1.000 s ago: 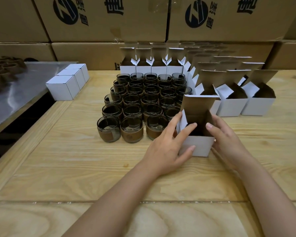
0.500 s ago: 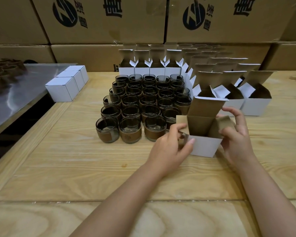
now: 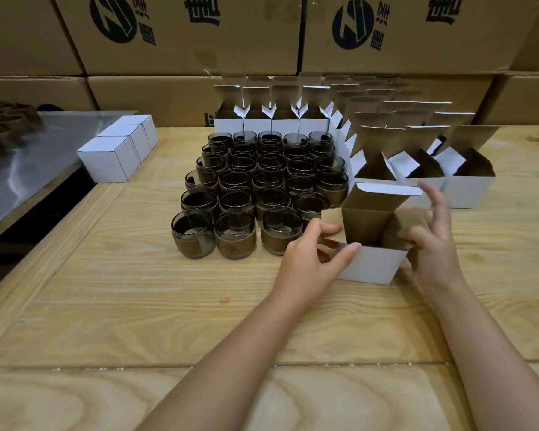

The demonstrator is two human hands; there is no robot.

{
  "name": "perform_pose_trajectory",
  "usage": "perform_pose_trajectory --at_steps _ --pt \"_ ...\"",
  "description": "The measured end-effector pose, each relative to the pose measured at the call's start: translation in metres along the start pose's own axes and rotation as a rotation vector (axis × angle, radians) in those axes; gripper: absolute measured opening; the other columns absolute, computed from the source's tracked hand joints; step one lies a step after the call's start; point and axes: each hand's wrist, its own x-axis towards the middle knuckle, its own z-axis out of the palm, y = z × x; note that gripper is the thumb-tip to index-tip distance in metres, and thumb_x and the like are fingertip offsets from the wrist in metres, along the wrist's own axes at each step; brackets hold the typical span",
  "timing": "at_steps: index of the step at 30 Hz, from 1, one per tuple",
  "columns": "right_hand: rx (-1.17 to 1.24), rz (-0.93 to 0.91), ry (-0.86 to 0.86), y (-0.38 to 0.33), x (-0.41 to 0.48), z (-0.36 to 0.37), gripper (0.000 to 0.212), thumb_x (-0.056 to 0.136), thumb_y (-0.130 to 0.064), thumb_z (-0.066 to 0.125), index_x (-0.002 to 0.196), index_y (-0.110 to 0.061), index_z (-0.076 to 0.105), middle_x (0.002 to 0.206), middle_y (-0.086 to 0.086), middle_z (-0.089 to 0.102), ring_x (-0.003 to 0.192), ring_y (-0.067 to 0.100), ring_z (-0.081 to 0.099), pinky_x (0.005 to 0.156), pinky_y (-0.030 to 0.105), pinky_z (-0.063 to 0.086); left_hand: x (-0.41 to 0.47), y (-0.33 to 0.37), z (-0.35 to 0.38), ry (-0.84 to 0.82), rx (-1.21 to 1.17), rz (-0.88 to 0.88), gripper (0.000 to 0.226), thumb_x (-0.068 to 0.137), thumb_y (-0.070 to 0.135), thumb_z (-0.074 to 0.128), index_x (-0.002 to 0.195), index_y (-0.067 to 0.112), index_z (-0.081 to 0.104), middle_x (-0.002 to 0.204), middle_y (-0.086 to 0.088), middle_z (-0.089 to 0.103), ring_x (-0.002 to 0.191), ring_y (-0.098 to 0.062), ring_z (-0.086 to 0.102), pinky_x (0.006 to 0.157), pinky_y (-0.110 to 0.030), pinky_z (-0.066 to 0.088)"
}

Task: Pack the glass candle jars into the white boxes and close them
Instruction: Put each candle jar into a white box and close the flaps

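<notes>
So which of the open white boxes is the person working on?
The lone box nearest the camera, right of the front jars: the left hand and right hand hold its side flaps. The others stand untouched in rows behind.

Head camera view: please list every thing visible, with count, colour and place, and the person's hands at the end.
glass candle jars: about thirty, dark glass with brown bands, in rows mid-table
open white cardboard box: one, white outside, brown inside, right of the front jars, between the hands
other open white boxes: many, white, brown flaps up, behind and right of the jars
closed white boxes: three, white, in a row at the table's left edge
light wooden table: one, pale wood, under all these
grey metal surface: one, grey, far left
large brown cardboard cartons: several, brown with dark print, stacked at the back
left hand: one, pinches the box's left flap
right hand: one, holds the box's right flap
</notes>
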Motion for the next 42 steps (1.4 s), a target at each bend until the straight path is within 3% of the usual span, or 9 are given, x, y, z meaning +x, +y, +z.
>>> perform_pose_trajectory --at_steps 3,5,12,16,20,22,25,30,42 --pt "-0.159 -0.236 0.106 -0.004 -0.006 0.001 0.037 0.081 -0.012 0.056 0.101 -0.042 0.049 0.103 -0.005 0.057 0.099 0.006 0.056 0.076 0.016 0.049 0.001 -0.001 -0.001 -0.007 0.008 0.005 0.026 0.083 0.044 0.069 0.097 0.047 0.047 0.095 0.016 0.064 0.089 0.002 0.061 0.075 -0.023 0.054" --pt "-0.261 -0.299 0.091 -0.004 -0.007 0.002 0.045 0.085 -0.002 0.052 0.098 -0.046 0.055 0.106 -0.008 0.057 0.107 0.008 0.054 0.087 0.017 0.047 0.001 -0.001 -0.001 -0.012 0.030 0.028 0.027 0.085 0.043 0.068 0.101 0.041 0.048 0.094 0.015 0.063 0.089 -0.001 0.061 0.076 -0.025 0.054" --pt "-0.552 -0.028 -0.109 -0.029 0.011 0.005 0.057 0.091 0.000 0.041 0.132 -0.038 0.051 0.108 -0.018 0.049 0.094 -0.016 0.046 0.085 0.017 0.039 0.005 -0.003 -0.001 -0.036 0.056 0.077 0.026 0.087 0.039 0.067 0.105 0.028 0.052 0.096 0.020 0.058 0.089 0.001 0.058 0.076 -0.018 0.049" --pt "-0.766 0.112 -0.222 -0.047 0.018 -0.001 0.054 0.089 -0.004 0.051 0.136 -0.032 0.051 0.120 -0.005 0.045 0.111 0.008 0.043 0.097 0.030 0.038 0.005 -0.005 0.000 -0.066 0.081 0.108 0.030 0.089 0.037 0.066 0.112 0.023 0.053 0.104 0.018 0.056 0.095 -0.002 0.057 0.081 -0.024 0.050" --pt "-1.031 -0.539 0.023 -0.074 0.003 0.021 0.024 0.086 -0.007 0.058 0.106 -0.007 0.070 0.100 0.010 0.052 0.098 0.028 0.048 0.083 0.023 0.031 0.005 -0.004 0.001 -0.075 0.108 0.147 0.034 0.089 0.041 0.062 0.119 0.028 0.050 0.104 0.015 0.056 0.097 -0.006 0.057 0.082 -0.031 0.053" --pt "-0.980 -0.744 -0.072 -0.084 -0.002 0.047 0.027 0.083 -0.006 0.053 0.105 -0.008 0.069 0.091 0.003 0.059 0.089 0.021 0.052 0.077 0.022 0.036 0.005 -0.003 0.001 -0.061 0.108 0.181 0.035 0.087 0.043 0.059 0.118 0.027 0.051 0.101 0.016 0.054 0.091 -0.005 0.056 0.077 -0.032 0.053" --pt "-1.079 -0.500 -0.428 -0.087 0.015 0.085 0.035 0.090 -0.013 0.053 0.124 -0.019 0.059 0.103 -0.002 0.061 0.100 0.018 0.055 0.085 0.036 0.048 0.006 -0.004 0.001 -0.064 0.139 0.181 0.035 0.087 0.039 0.060 0.116 0.019 0.052 0.099 0.013 0.054 0.086 -0.006 0.054 0.075 -0.036 0.052" --pt "-1.509 -0.102 -0.712 -0.075 0.062 0.116 0.051 0.087 -0.028 0.065 0.134 -0.021 0.047 0.123 0.007 0.056 0.110 0.026 0.053 0.087 0.041 0.051 0.007 -0.004 0.002 -0.072 0.190 0.249 0.039 0.091 0.025 0.062 0.128 0.018 0.054 0.116 0.001 0.060 0.102 -0.013 0.055 0.082 -0.034 0.049" --pt "-1.357 0.052 -0.735 -0.054 0.077 0.119 0.068 0.080 -0.038 0.074 0.134 -0.015 0.040 0.119 0.008 0.055 0.094 0.022 0.052 0.071 0.030 0.044 0.006 -0.005 0.003 -0.029 0.231 0.349 0.025 0.093 0.016 0.059 0.117 0.011 0.063 0.117 -0.006 0.060 0.108 -0.023 0.055 0.090 -0.041 0.048"
